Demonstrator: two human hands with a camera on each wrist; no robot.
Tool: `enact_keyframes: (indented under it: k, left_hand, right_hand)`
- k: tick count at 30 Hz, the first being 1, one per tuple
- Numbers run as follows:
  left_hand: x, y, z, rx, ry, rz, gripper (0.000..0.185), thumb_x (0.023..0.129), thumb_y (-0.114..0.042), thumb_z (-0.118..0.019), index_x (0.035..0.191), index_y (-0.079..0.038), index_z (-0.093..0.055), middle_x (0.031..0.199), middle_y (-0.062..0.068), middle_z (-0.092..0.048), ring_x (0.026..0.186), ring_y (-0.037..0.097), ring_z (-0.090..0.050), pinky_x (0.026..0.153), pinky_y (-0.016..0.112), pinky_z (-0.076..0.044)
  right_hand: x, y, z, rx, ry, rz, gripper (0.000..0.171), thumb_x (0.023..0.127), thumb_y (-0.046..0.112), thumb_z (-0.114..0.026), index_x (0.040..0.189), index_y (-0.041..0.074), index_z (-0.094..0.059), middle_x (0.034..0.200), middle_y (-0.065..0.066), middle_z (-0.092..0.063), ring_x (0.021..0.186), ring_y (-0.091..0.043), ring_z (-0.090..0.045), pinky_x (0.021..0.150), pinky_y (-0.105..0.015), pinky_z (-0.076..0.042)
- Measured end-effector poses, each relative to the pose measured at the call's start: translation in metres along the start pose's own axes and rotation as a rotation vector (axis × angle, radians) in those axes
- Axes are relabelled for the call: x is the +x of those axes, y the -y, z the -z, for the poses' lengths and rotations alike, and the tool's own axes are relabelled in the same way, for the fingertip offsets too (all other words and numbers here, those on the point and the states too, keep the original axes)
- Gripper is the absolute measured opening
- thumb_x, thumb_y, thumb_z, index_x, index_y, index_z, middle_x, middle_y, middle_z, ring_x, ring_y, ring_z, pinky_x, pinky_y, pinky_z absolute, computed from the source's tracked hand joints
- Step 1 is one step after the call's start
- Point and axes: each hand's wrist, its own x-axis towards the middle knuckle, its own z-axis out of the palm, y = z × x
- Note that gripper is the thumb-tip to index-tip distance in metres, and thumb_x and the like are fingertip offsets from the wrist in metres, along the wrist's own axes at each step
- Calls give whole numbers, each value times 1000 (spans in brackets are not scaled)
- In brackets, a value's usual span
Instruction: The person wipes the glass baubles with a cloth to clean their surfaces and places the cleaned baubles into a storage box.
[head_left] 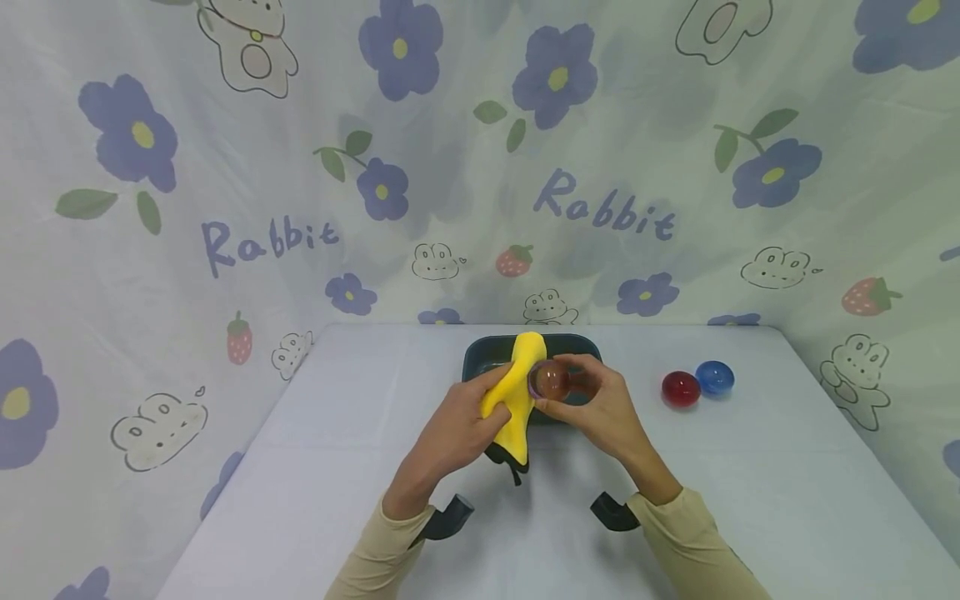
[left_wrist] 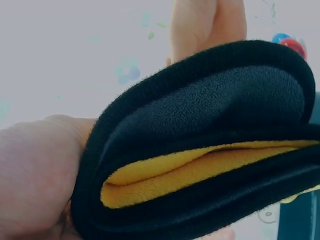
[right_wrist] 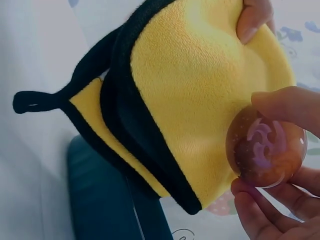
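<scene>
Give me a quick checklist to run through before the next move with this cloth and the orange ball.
1. Left hand grips the yellow cloth: ok.
2. Right hand holds the orange ball in its fingertips: ok.
3. Cloth touches the ball: ok, it presses against the ball's side in the right wrist view.
4. Dark tray sits behind the hands on the table: ok.
5. Red ball and blue ball lie apart from the hands, to the right: ok.
6. Ball's surface clean or dirty: cannot tell.
</scene>
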Motion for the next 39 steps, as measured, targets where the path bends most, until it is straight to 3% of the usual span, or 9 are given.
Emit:
enact_keyframes:
  k: [3, 9, 15, 20, 30, 39]
  left_hand:
    - [0, -1, 0, 3, -18, -10, 59, 92, -11, -55, 151, -10, -52, 104, 6, -67, 78, 14, -58, 67, 24, -51]
    - [-1, -2, 1, -1, -50, -37, 58, 92, -10, -55, 151, -11, -53, 107, 7, -68, 80, 14, -58, 68, 23, -51]
    - [-2, -2, 2, -32, -64, -84, 57, 94, -8, -55, 150, -12, -53, 104, 6, -66, 74, 13, -57, 65, 21, -52]
    - [-1, -3, 2, -9, -51, -84, 57, 94, -7, -54, 150, -13, -54, 96, 5, -64, 64, 11, -53, 59, 21, -49]
    - [2, 3, 1, 22, 3, -106, 54, 97, -8, -55, 150, -11, -53, 107, 7, -68, 68, 9, -56, 65, 20, -52]
    - [2, 6, 0, -3, 13, -99, 54, 95, -9, -54, 149, -9, -52, 101, 6, -67, 70, 10, -59, 64, 21, -53]
  right_hand:
    - [0, 0, 0, -14, 18, -4, 62, 77, 22, -90, 132, 11, -64, 126, -9, -67, 104, -26, -72, 90, -32, -61]
    - [-1, 2, -3, -63, 51, -6, 64, 75, 26, -92, 131, 13, -65, 126, -7, -64, 103, -23, -70, 92, -37, -61]
    - [-4, 6, -6, -54, 84, 46, 63, 74, 25, -93, 129, 15, -66, 124, -6, -62, 100, -20, -68, 88, -23, -58]
    - [-8, 8, -11, -45, 89, 78, 60, 73, 25, -94, 126, 18, -68, 121, -2, -62, 97, -18, -68, 87, -23, -58]
    - [-12, 14, -12, -36, 99, 97, 60, 73, 22, -94, 127, 17, -68, 125, -2, -63, 102, -19, -66, 91, -23, -57]
    - [-14, 15, -14, 39, 46, 130, 60, 73, 17, -93, 128, 20, -69, 126, -3, -63, 105, -21, -69, 92, -26, -59]
